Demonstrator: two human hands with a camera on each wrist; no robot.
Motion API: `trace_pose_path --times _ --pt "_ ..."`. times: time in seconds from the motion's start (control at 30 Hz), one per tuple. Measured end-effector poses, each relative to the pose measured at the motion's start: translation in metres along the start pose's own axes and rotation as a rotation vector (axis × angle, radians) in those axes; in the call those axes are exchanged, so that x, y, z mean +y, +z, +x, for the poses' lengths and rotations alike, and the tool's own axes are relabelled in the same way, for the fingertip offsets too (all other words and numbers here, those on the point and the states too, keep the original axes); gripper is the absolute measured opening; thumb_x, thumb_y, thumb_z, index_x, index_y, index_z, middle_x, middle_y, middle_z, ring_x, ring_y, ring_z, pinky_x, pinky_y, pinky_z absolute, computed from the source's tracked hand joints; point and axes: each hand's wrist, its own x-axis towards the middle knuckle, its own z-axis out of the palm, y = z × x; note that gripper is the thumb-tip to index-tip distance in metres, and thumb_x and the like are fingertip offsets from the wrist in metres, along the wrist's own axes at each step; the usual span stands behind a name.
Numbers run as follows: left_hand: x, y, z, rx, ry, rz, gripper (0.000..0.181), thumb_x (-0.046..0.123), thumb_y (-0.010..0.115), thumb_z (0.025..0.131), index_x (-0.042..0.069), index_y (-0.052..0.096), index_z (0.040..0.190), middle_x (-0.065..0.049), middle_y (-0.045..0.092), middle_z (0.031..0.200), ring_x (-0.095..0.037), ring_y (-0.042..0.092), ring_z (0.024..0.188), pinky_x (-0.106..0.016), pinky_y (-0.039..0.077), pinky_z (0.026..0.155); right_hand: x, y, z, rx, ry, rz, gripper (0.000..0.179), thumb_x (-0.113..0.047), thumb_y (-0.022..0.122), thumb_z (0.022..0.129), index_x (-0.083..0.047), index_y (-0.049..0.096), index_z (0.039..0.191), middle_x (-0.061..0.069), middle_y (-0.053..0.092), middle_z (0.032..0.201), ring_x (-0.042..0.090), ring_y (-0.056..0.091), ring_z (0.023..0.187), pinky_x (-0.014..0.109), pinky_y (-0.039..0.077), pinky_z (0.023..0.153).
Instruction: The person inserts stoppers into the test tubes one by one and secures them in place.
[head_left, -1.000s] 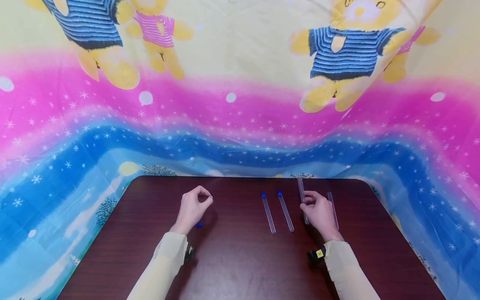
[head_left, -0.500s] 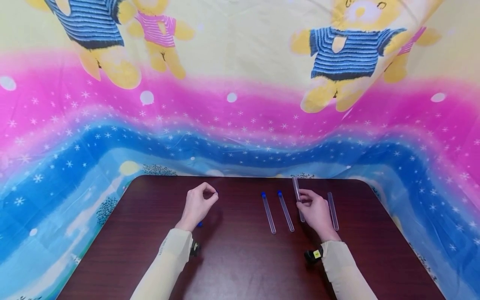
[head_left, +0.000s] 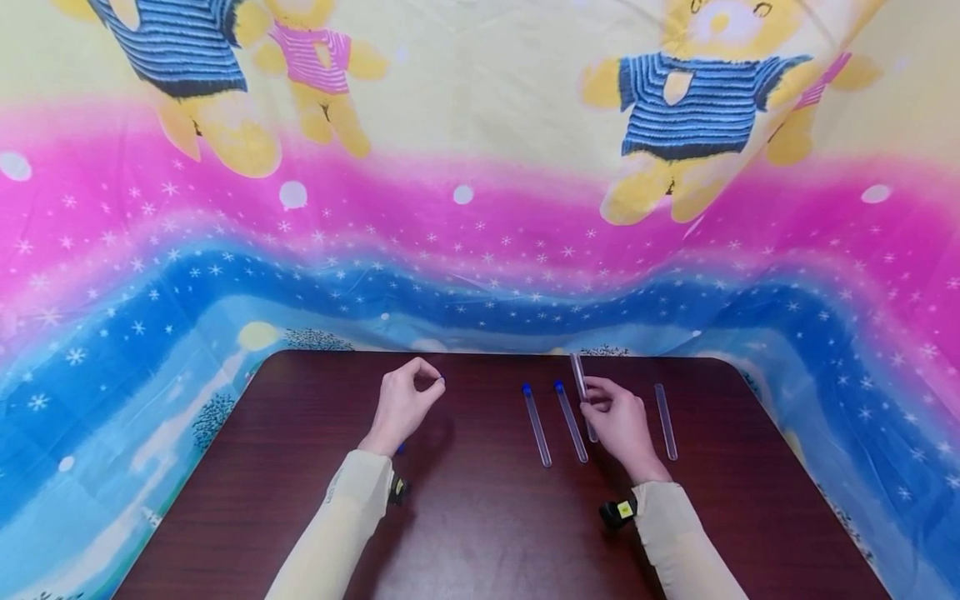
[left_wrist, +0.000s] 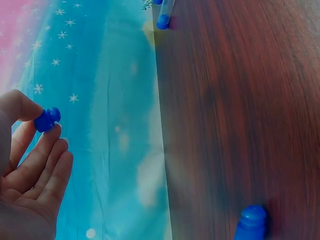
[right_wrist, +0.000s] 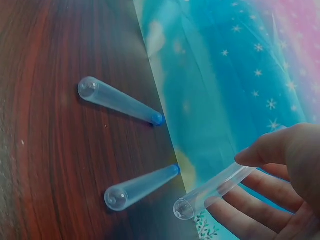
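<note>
Left hand (head_left: 402, 408) pinches blue cap (left_wrist: 47, 119) by one end; right hand (head_left: 621, 423) lightly pinches clear tube (right_wrist: 214, 194). Tube probably light, stiff, slippery; best held mid-length.

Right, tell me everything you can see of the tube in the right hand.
The tube is slender, straight and clear, plastic by its look. Its closed, rounded end points toward the right wrist camera; no cap shows at the far end. The right hand pinches it partway along, hiding part of its length. It is tilted and appears lifted off the table, just to the right of the nearer blue-capped tube in the head view.
</note>
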Motion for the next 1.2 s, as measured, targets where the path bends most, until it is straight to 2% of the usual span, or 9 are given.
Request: trace_pose_path --times 0.2,0.37,0.53,0.77,1.0,1.2 --pt "0.002 0.003 0.002 -0.002 0.014 -0.008 0.010 0.009 0.075 0.084 0.018 0.072 0.088 0.006 0.071 0.086 -0.013 0.065 0.081 -0.035 0.052 0.074 -0.006 0.005 -0.002 -0.024 -0.010 0.011 0.040 0.001 0.073 0.090 -0.005 0.068 0.129 0.013 0.073 0.102 0.026 0.073 0.086 0.039 0.060 0.069" --pt "0.004 0.005 0.004 -0.020 0.012 -0.035 0.010 0.008 0.075 0.085 0.015 0.072 0.093 0.004 0.072 0.089 -0.020 0.068 0.085 -0.038 0.053 0.074 -0.009 0.008 -0.002 -0.033 -0.022 0.014 0.040 0.002 0.074 0.089 -0.005 0.068 0.128 0.012 0.073 0.101 0.026 0.073 0.086 0.042 0.060 0.072" --pt "0.005 0.007 0.005 -0.026 0.010 -0.061 0.014 0.008 0.074 0.087 0.010 0.073 0.101 0.002 0.072 0.090 -0.017 0.069 0.083 -0.038 0.056 0.074 -0.010 0.010 -0.003 -0.044 -0.034 0.012 0.039 0.001 0.074 0.090 -0.005 0.069 0.128 0.011 0.073 0.101 0.026 0.073 0.085 0.043 0.060 0.072" --pt "0.008 0.008 0.005 -0.020 0.047 -0.010 0.023 0.010 0.074 0.089 0.014 0.079 0.111 0.002 0.074 0.092 -0.013 0.068 0.080 -0.035 0.056 0.071 -0.013 0.011 -0.004 -0.055 -0.021 0.004 0.039 0.001 0.074 0.090 -0.006 0.068 0.129 0.010 0.073 0.101 0.024 0.073 0.086 0.042 0.060 0.073" --pt "0.013 0.008 0.008 -0.022 0.053 0.013 0.021 0.011 0.074 0.090 0.014 0.080 0.110 0.000 0.074 0.096 -0.013 0.067 0.078 -0.031 0.051 0.068 -0.017 0.012 -0.005 -0.061 -0.028 0.009 0.039 0.001 0.074 0.090 -0.007 0.069 0.128 0.010 0.073 0.101 0.024 0.073 0.086 0.043 0.060 0.075" --pt "0.017 0.007 0.010 -0.031 0.058 -0.004 0.020 0.012 0.074 0.092 0.014 0.079 0.111 0.000 0.074 0.100 -0.013 0.065 0.080 -0.037 0.052 0.068 -0.017 0.014 -0.007 -0.070 -0.028 0.003 0.040 0.001 0.075 0.090 -0.008 0.070 0.128 0.010 0.073 0.102 0.022 0.072 0.085 0.042 0.059 0.074"
